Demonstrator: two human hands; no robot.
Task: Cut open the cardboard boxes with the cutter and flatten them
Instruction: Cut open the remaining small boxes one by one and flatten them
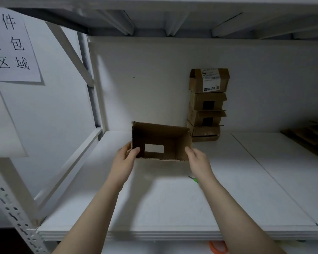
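Observation:
An opened brown cardboard box is held above the white shelf, its open end facing me, with a rectangular gap in its far end showing the white surface. My left hand grips the box's left wall, thumb inside. My right hand holds the right wall at its near corner. A green-handled cutter lies on the shelf just left of my right wrist, partly hidden by the arm.
A stack of several small cardboard boxes stands against the back wall, right of the held box. Flattened cardboard lies at the far right. A paper sign hangs on the left; a metal rack post stands at the lower left.

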